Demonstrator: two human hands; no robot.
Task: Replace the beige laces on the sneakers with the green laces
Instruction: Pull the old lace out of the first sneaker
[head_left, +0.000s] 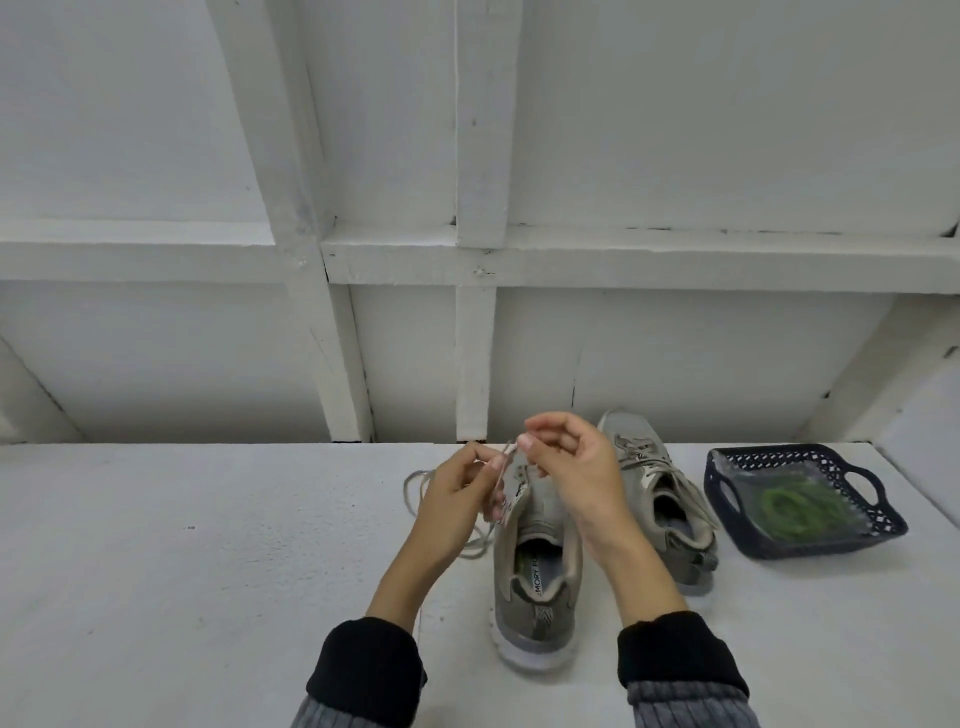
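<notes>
Two grey-beige sneakers stand on the white table, heels toward me. Over the near sneaker (535, 577), my left hand (457, 504) pinches a strand of the beige lace (426, 483) beside the eyelets. My right hand (571, 473) pinches the same lace just above the tongue. Loose loops of that lace trail onto the table to the left. The second sneaker (660, 499) stands to the right, its beige lace threaded through it. Green laces (795, 506) lie in a clear bag inside the dark basket (883, 525).
The dark blue plastic basket with handles sits at the table's right side. A white panelled wall with beams runs along the table's far edge (208, 444). White tabletop (182, 571) stretches to the left of the sneakers.
</notes>
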